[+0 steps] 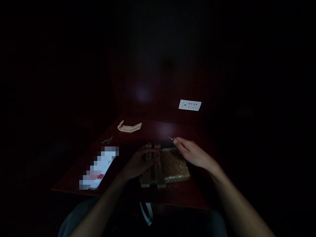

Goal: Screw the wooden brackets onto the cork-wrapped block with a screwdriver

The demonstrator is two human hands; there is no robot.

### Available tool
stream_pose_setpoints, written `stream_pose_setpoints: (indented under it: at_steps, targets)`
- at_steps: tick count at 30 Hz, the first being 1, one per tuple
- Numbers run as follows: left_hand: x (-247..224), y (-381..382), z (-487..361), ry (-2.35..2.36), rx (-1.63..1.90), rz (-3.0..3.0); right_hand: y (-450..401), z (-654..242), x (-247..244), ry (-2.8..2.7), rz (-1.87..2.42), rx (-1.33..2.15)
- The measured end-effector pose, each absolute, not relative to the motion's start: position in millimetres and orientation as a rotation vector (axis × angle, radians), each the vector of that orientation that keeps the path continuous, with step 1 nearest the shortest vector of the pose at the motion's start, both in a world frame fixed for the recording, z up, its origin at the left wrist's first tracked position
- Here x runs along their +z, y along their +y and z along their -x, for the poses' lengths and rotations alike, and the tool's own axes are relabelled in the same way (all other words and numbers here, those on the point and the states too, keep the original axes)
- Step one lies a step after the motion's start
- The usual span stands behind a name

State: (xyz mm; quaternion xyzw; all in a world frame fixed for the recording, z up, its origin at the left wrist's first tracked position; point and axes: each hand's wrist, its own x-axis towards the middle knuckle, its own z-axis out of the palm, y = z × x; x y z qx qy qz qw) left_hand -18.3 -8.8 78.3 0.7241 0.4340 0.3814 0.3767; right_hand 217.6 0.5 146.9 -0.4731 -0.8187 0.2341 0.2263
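A block wrapped in shiny clear film lies near the table's front edge. Two pale wooden strips with holes, a left one and a right one, lie side by side across its left part. My left hand rests on these strips, its fingers apart and bent over them. Above the block's back right corner, my right hand pinches a small thin metal piece whose tip points left; the dim light hides whether it is a screw or a tool tip.
On the dark red table, a curved wooden piece lies at the back left. Several thin metal pieces and a bright blurred-out sheet or screen lie at left. A white socket plate is on the back panel.
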Motion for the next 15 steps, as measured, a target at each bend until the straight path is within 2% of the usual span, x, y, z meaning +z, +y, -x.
stream_pose_setpoints:
  at_steps: [7,15]
  targets:
    - [70,-3,16,1.095,1.004,-1.832,25,-211,138,-2.066,1.218,0.905]
    - [70,-2,17,1.258,0.870,-1.743,50,-209,124,-1.768,0.989,1.166]
